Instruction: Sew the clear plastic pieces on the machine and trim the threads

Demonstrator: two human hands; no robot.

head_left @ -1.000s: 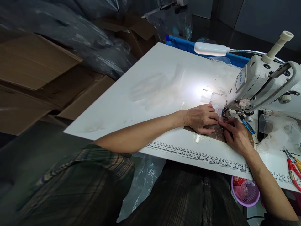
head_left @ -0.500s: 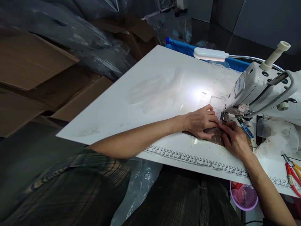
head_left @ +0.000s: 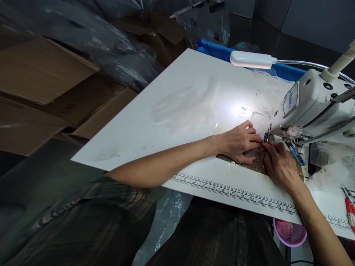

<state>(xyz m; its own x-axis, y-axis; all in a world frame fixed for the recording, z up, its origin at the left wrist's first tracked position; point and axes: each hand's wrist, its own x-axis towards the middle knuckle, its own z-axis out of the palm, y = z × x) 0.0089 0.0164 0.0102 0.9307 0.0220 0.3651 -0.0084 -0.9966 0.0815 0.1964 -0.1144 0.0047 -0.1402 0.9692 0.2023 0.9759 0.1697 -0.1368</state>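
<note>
At the right of the frame, a person sits at a white bench (head_left: 177, 111) before a white industrial sewing machine (head_left: 313, 107). The left hand (head_left: 240, 142) lies flat on a flat brown glossy sheet (head_left: 253, 164), fingers together and stretched towards the needle. The right hand (head_left: 280, 166) rests on the same sheet just beside it, fingers bent; I cannot tell whether they pinch it. A white gooseneck lamp (head_left: 251, 59) shines above. Brown cardboard boxes (head_left: 41, 81) fill the upper left.
</note>
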